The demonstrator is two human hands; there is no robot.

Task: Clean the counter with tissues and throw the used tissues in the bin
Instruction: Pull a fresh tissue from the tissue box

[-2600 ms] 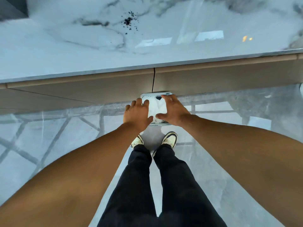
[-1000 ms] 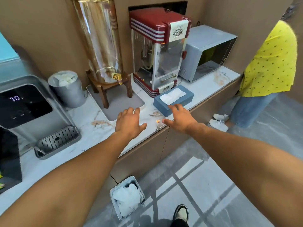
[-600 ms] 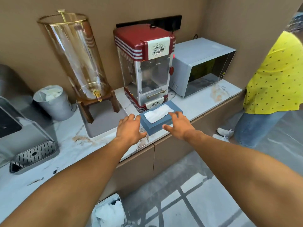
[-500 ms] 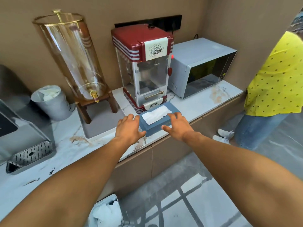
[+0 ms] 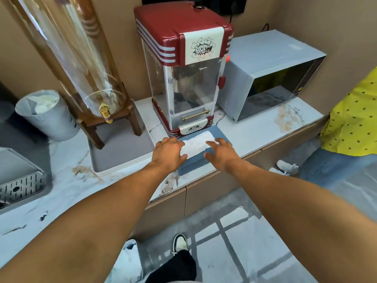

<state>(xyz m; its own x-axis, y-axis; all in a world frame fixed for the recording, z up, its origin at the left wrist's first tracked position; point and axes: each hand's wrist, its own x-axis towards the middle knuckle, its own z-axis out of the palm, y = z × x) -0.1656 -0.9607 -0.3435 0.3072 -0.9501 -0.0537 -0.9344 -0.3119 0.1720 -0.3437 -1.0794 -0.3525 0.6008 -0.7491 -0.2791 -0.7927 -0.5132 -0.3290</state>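
We are reaching both bare arms out over the white marble-patterned counter (image 5: 255, 135) toward the flat blue rectangular tissue box (image 5: 195, 162), which is sitting at the counter's front edge, just in front of the red and white popcorn machine (image 5: 183, 68). Our left hand (image 5: 168, 153) is lying palm down over the left end of the box, fingers loosely spread and touching the white tissue (image 5: 196, 144) that is showing through the box's top; it is not gripping anything that we can see. Our right hand (image 5: 221, 153) is hovering or resting on the right end of the box, fingers spread wide, closed around nothing; whether it is actually touching the box we cannot tell.

Brownish stains (image 5: 287, 117) are marking the counter in front of the grey microwave oven (image 5: 269, 76), and more are showing near the grey tray (image 5: 122, 152) that is carrying the tall clear glass drink dispenser on its dark wooden stand (image 5: 81, 64). Dark specks (image 5: 43, 217) are lying on the counter at the left. A small grey bucket lined with white material (image 5: 48, 115) is standing to the left of the dispenser.

On the floor below the counter edge, a clear bin holding crumpled white tissues (image 5: 127, 262) is sitting beside our shoe. Another person in a yellow dotted shirt (image 5: 355, 119) is standing at the far right.
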